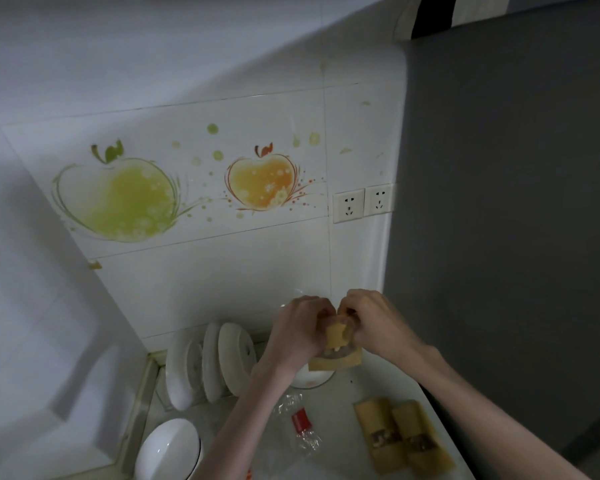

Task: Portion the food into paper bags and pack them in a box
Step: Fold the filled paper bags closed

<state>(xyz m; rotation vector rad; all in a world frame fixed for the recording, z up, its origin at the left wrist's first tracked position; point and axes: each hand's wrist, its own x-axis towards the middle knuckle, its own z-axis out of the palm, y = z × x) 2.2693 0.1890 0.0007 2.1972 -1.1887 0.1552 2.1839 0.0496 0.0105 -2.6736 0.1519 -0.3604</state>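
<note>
Your hands hide most of the small brown paper bag with a clear window (336, 344), so its upper edge cannot be made out; only its lower part and a folded flap show between your wrists. The white bowl (310, 377) beneath the bag is largely covered by your left wrist, and the food inside the bag is too dim to identify. The white bowl at the lower left (168, 448) is cut off by the frame edge. No writing can be read on the crumpled clear plastic wrapper with a red label (300, 422). Your left hand (300, 327) and right hand (373, 318) meet above the counter, knuckles up, fingers of both curled and pinching the top of the bag, which hangs clear of the pale countertop (329, 455). Two filled brown windowed paper bags (400, 434) lie side by side, touching, on the countertop near your right forearm. White plates (215, 362) stand on edge against the wall.
</note>
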